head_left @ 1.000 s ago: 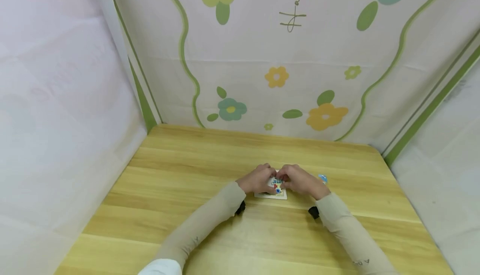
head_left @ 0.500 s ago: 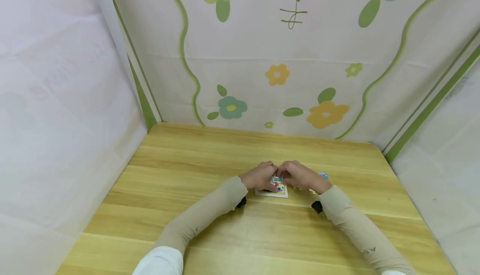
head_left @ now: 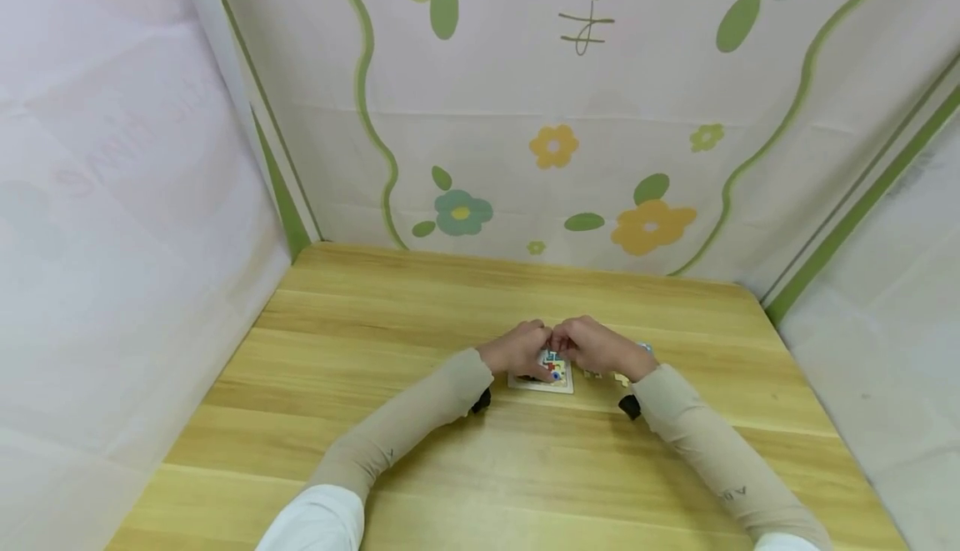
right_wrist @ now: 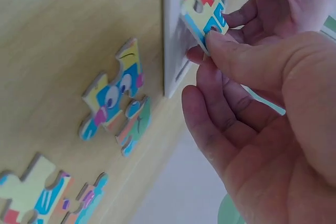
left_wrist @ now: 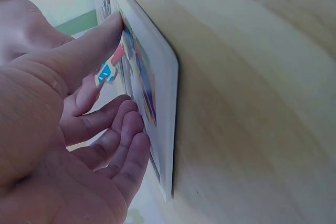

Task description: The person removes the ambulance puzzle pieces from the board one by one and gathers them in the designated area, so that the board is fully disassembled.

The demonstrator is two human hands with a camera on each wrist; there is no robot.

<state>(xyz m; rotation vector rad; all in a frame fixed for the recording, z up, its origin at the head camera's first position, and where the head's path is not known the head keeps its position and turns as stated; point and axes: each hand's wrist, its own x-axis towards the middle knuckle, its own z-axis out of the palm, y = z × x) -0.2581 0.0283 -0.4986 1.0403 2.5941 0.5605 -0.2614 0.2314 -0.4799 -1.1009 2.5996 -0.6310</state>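
Note:
A small jigsaw board (head_left: pixel 566 388) with a pale rim lies on the table, partly hidden by both hands. My left hand (head_left: pixel 517 351) spans it: in the left wrist view the extended thumb (left_wrist: pixel 100 40) touches the picture and the fingers rest by the far rim. Between thumb and index finger, my right hand (head_left: pixel 597 345) pinches a jigsaw piece (right_wrist: pixel 218 14) with blue and white shapes. That piece tilts over the board, close to the left fingertips. Parts of a colourful picture, red and blue, show on the board beside it.
Several loose jigsaw pieces lie right of the board, among them one with cartoon eyes (right_wrist: pixel 118 90), a small green-and-blue one (right_wrist: pixel 137 124) and a cream one (right_wrist: pixel 34 187). A flowered cloth (head_left: pixel 480 151) hangs behind the wooden table (head_left: pixel 450 468).
My right hand has shifted slightly toward the far side of the board, still with the piece. The left hand stays over the board. The head view has tilted a little.

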